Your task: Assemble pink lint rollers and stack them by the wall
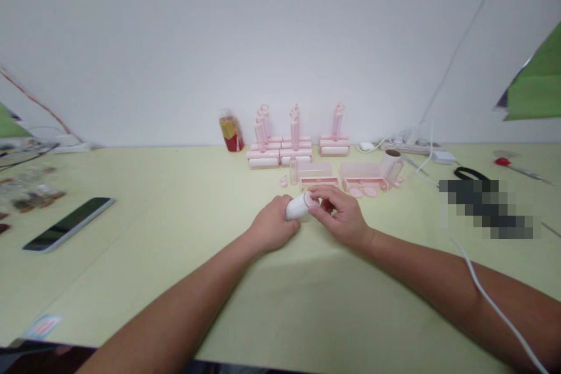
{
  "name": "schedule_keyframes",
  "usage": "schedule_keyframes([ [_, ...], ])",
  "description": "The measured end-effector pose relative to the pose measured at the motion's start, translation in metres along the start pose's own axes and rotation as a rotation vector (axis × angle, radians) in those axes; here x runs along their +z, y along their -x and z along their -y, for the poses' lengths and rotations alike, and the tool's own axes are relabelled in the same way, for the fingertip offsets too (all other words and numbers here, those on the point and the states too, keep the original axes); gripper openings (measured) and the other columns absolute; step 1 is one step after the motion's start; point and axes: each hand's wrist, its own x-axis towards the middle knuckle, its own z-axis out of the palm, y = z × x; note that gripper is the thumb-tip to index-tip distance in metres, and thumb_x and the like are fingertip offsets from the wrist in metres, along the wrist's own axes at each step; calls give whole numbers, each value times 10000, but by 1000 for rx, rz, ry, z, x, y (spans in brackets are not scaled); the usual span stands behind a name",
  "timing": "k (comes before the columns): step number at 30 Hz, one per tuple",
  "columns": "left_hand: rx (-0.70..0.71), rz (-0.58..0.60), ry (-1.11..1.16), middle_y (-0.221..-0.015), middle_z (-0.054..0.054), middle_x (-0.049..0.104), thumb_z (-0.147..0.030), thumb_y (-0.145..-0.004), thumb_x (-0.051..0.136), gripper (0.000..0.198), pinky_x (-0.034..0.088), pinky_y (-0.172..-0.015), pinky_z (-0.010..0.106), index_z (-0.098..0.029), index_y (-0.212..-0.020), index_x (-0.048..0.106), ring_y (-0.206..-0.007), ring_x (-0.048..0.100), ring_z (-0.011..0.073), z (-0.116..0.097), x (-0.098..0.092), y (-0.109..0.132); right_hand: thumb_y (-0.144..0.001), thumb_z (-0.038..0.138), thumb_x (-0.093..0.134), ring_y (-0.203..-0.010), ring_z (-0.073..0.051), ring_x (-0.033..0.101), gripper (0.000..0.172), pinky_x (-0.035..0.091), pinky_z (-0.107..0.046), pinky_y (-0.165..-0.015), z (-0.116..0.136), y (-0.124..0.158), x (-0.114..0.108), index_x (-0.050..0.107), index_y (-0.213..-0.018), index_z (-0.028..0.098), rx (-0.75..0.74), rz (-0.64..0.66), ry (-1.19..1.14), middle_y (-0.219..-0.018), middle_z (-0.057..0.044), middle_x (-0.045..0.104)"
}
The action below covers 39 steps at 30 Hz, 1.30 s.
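Note:
My left hand (272, 225) is wrapped round a white lint-roller roll (297, 208), held tilted above the table. My right hand (346, 219) pinches the pink end cap (312, 200) at the roll's right end with thumb and fingers. Just beyond my hands lie two pink roller cases, a left case (319, 181) and a right case (364, 182), their clear lids raised. A clear pink handle tube (293, 170) stands beside the left case, with a small pink part (283, 180) next to it. Pink round caps (370, 192) lie before the right case.
Several pink lint rollers (263, 162) with upright handles stand along the wall. A red and yellow packet (231, 131) is left of them. A roll with a brown core (391, 158) stands right. A phone (70, 225) lies left; a white cable (486, 298) crosses my right forearm.

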Motion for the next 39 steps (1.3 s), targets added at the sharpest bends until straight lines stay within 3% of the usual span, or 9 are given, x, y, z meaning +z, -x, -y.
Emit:
schedule_keyframes([
  [9,-14,-11,63,-973,61,639,-237,-706,596,296,437,-742,305,-191,-997,580,-858,602,224,0,0,0,-877,323,678,-649,-110,564,242,501,-269,-587,-2,0,-1,628,-1097,235,12,10,-26,-1225,-94,640],
  [14,-45,-6,185,-952,51,663,-228,-710,601,300,447,-717,293,-178,-1006,601,-824,606,213,4,0,-3,-845,331,710,-727,-118,579,470,543,-282,-612,1,3,0,525,-1273,271,-9,-27,-23,-1419,-126,469],
  [18,-77,-5,264,-971,54,682,-211,-696,613,335,446,-686,277,-166,-1028,613,-832,607,216,4,-1,-4,-875,316,654,-899,-170,600,679,569,-314,-673,5,4,0,323,-1468,326,-27,-56,-17,-1548,-129,318],
  [20,-86,-13,304,-963,57,689,-209,-691,622,346,449,-686,275,-154,-1033,622,-820,605,213,4,-1,-4,-908,307,599,-910,-176,612,665,574,-325,-706,7,3,-1,297,-1502,312,-28,42,2,-1552,-130,344],
  [24,-122,-29,351,-913,56,690,-224,-689,643,363,443,-657,269,-136,-1041,631,-759,594,197,3,0,-4,-943,318,543,-724,-125,623,530,576,-313,-687,3,1,-4,430,-1459,275,8,262,31,-1511,-128,444],
  [27,-142,-58,366,-898,51,685,-289,-711,661,392,439,-648,267,-137,-1071,625,-735,582,188,-1,-2,-3,-943,331,543,-732,-126,629,533,579,-317,-700,-2,1,-3,432,-1462,273,29,259,30,-1531,-127,421],
  [32,-57,-74,488,-949,52,692,-438,-779,647,453,456,-725,283,-146,-1124,627,-807,593,204,-9,-8,-2,-946,347,535,-845,-152,643,573,571,-311,-726,-3,3,-1,375,-1492,277,-13,274,39,-1567,-117,357],
  [36,-73,-103,512,-933,49,681,-514,-809,624,492,444,-716,283,-143,-1132,628,-773,579,193,-7,-9,-4,-947,389,505,-1083,-232,579,509,518,-369,-891,-3,-5,-7,476,-1416,194,73,186,349,-1510,-139,405],
  [39,-110,-129,513,-908,48,673,-562,-813,610,512,436,-684,281,-146,-1111,632,-736,570,188,-4,-8,-5,-905,387,541,-1185,-333,483,463,396,-479,-1002,-8,-15,-17,589,-1308,162,223,257,761,-1370,-171,522],
])
